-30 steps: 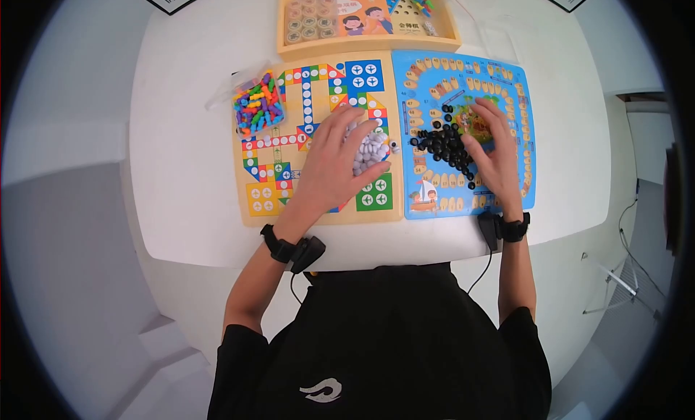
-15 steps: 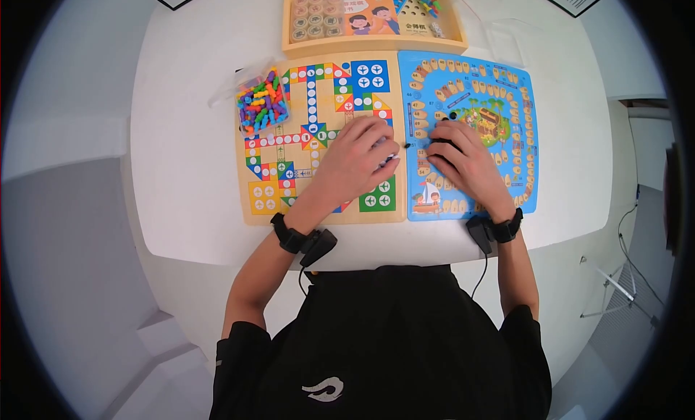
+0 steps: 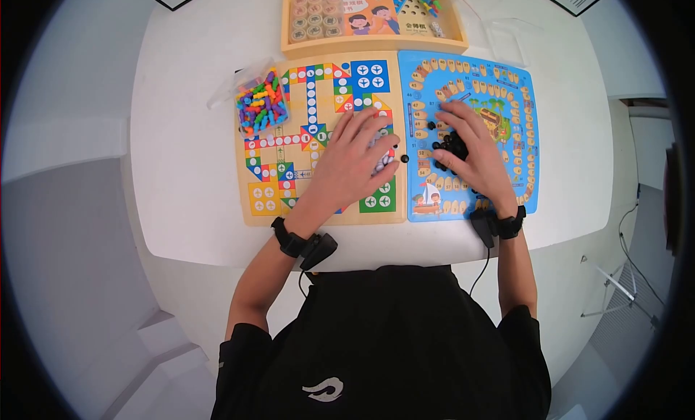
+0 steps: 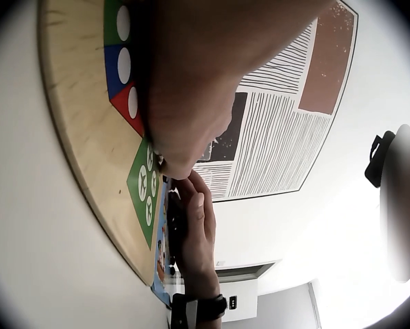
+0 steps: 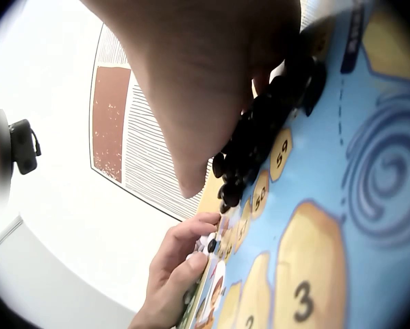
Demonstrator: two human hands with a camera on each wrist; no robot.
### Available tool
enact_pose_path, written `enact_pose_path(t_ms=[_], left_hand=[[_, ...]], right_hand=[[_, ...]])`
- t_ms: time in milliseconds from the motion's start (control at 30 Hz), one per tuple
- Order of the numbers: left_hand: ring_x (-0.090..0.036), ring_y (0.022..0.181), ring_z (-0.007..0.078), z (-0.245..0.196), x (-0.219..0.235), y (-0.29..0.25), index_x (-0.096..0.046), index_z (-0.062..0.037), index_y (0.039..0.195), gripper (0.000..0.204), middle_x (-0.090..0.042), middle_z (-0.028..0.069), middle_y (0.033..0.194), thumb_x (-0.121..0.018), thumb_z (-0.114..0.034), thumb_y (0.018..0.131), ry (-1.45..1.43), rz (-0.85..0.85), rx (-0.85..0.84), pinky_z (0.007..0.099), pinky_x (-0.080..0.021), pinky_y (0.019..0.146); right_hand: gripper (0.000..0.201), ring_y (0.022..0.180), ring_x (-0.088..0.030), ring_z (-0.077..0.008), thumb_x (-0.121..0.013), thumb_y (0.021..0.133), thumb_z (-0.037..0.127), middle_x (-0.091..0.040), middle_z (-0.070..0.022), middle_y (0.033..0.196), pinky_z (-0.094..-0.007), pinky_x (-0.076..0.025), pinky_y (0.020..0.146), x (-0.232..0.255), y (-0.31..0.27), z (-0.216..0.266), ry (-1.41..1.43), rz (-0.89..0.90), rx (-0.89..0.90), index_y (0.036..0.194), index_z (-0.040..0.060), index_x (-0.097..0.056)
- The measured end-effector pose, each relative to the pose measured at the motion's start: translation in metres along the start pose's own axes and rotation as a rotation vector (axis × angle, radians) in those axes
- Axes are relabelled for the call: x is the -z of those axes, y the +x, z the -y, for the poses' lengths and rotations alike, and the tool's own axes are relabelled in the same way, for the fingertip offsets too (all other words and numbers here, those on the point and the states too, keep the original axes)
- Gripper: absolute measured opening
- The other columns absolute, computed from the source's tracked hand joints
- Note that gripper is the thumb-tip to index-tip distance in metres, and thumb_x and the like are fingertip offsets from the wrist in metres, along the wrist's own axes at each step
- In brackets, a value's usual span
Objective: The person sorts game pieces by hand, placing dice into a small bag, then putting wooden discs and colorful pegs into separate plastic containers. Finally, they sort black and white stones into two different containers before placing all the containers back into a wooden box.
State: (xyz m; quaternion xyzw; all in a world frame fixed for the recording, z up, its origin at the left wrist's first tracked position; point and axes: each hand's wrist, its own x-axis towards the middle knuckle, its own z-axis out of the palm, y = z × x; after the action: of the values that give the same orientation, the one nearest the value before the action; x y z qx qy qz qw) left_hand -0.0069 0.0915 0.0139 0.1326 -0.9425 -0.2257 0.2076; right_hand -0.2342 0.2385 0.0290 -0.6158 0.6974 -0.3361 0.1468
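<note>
In the head view my left hand (image 3: 353, 158) is cupped over a pile of small white game pieces (image 3: 384, 161) on the wooden airplane-chess board (image 3: 298, 105). Its fingers are bent loosely and spread, hiding most of the pile. My right hand (image 3: 478, 156) arches over a heap of black pieces (image 3: 452, 148) on the blue numbered board (image 3: 517, 203), thumb and fingers apart at the heap's edges. One stray black piece (image 3: 405, 158) lies near the seam between the boards. The right wrist view shows the black heap (image 5: 249, 147) bunched beneath the right palm.
A clear box of colourful pegs (image 3: 262, 105) stands at the wooden board's upper left. Behind the boards is a wooden tray (image 3: 373, 45) holding round chess discs, a booklet and small coloured pieces. Clear plastic lids (image 3: 507, 43) lie right of it.
The right hand came down on the spread black pieces and moved left, then opened out and shifted slightly right; the heap is now more compact. The left hand drew closer over the white pile.
</note>
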Motion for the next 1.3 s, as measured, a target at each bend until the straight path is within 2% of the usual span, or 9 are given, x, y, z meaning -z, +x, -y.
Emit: enact_pose_path(t_ms=[100, 333, 567, 633, 800, 900, 1000, 1100, 1300], left_hand=[[-0.052, 0.133, 0.0335, 0.006, -0.005, -0.003, -0.068, -0.0093, 0.107, 0.025, -0.060, 0.0107, 0.125, -0.076, -0.021, 0.087, -0.031, -0.002, -0.016, 0.0533, -0.039, 0.117], [-0.056, 0.125, 0.0329, 0.005, -0.005, -0.001, -0.069, -0.0072, 0.099, 0.017, -0.061, 0.0106, 0.117, -0.076, -0.015, 0.086, -0.062, -0.049, -0.044, 0.0500, -0.044, 0.111], [-0.057, 0.122, 0.0350, 0.004, -0.004, -0.003, -0.067, -0.0072, 0.098, 0.020, -0.061, 0.0099, 0.115, -0.078, -0.012, 0.082, -0.051, -0.054, -0.050, 0.0489, -0.048, 0.105], [-0.057, 0.122, 0.0345, 0.004, -0.004, -0.003, -0.067, -0.0080, 0.097, 0.020, -0.061, 0.0094, 0.114, -0.078, -0.011, 0.081, -0.048, -0.045, -0.046, 0.0484, -0.048, 0.106], [-0.055, 0.124, 0.0342, 0.006, -0.006, -0.005, -0.067, -0.0083, 0.101, 0.025, -0.061, 0.0094, 0.118, -0.080, -0.014, 0.080, -0.045, -0.031, -0.029, 0.0488, -0.047, 0.106], [-0.054, 0.128, 0.0342, 0.003, -0.002, -0.004, -0.067, -0.0086, 0.110, 0.033, -0.060, 0.0098, 0.125, -0.080, -0.019, 0.081, -0.089, -0.051, 0.008, 0.0498, -0.045, 0.109], [-0.051, 0.133, 0.0347, 0.005, 0.001, -0.006, -0.067, -0.0094, 0.120, 0.044, -0.058, 0.0106, 0.134, -0.080, -0.027, 0.082, -0.111, -0.055, 0.045, 0.0516, -0.042, 0.113], [-0.047, 0.139, 0.0352, 0.004, 0.005, -0.006, -0.065, -0.0109, 0.128, 0.054, -0.055, 0.0114, 0.142, -0.081, -0.036, 0.083, -0.089, -0.002, 0.037, 0.0535, -0.037, 0.118], [-0.044, 0.143, 0.0364, 0.003, 0.012, -0.007, -0.064, -0.0135, 0.133, 0.068, -0.053, 0.0121, 0.147, -0.086, -0.046, 0.077, 0.002, 0.148, -0.029, 0.0552, -0.032, 0.121]], right_hand=[[0.046, 0.135, -0.053, -0.0370, -0.082, 0.088, 0.031, -0.060, -0.0127, 0.136, -0.0474, -0.046, 0.109, -0.004, 0.002, 0.007, -0.068, 0.126, 0.139, 0.125, 0.0087, -0.067], [0.032, 0.114, -0.060, -0.0288, -0.082, 0.083, 0.024, -0.063, -0.0056, 0.117, -0.0436, -0.048, 0.104, -0.023, 0.012, 0.034, -0.214, 0.028, 0.301, 0.109, 0.0105, -0.070], [0.017, 0.110, -0.060, -0.0271, -0.080, 0.083, 0.013, -0.063, -0.0033, 0.109, -0.0404, -0.049, 0.100, -0.023, 0.000, 0.022, -0.290, 0.020, 0.305, 0.094, 0.0093, -0.068], [0.017, 0.110, -0.060, -0.0277, -0.080, 0.083, 0.012, -0.064, -0.0039, 0.110, -0.0412, -0.050, 0.098, -0.013, -0.007, 0.014, -0.263, 0.012, 0.213, 0.094, 0.0086, -0.067], [0.022, 0.114, -0.061, -0.0296, -0.081, 0.081, 0.010, -0.065, -0.0073, 0.120, -0.0417, -0.050, 0.099, 0.006, -0.019, 0.006, -0.142, 0.001, 0.162, 0.100, 0.0062, -0.069], [0.036, 0.126, -0.058, -0.0334, -0.083, 0.083, 0.019, -0.062, -0.0118, 0.134, -0.0447, -0.048, 0.107, 0.009, -0.018, 0.002, -0.028, -0.087, -0.012, 0.114, 0.0064, -0.070], [0.064, 0.143, -0.047, -0.0372, -0.083, 0.084, 0.042, -0.051, -0.0140, 0.152, -0.0504, -0.039, 0.117, 0.007, -0.007, 0.001, -0.043, 0.043, -0.015, 0.137, 0.0123, -0.063], [0.067, 0.145, -0.044, -0.0369, -0.082, 0.083, 0.049, -0.053, -0.0118, 0.152, -0.0542, -0.035, 0.120, 0.005, -0.006, 0.002, -0.263, 0.162, 0.137, 0.137, 0.0144, -0.063], [0.062, 0.144, -0.046, -0.0360, -0.081, 0.082, 0.052, -0.055, -0.0098, 0.147, -0.0565, -0.032, 0.123, 0.005, -0.023, 0.000, -0.243, 0.217, 0.190, 0.131, 0.0144, -0.067]])
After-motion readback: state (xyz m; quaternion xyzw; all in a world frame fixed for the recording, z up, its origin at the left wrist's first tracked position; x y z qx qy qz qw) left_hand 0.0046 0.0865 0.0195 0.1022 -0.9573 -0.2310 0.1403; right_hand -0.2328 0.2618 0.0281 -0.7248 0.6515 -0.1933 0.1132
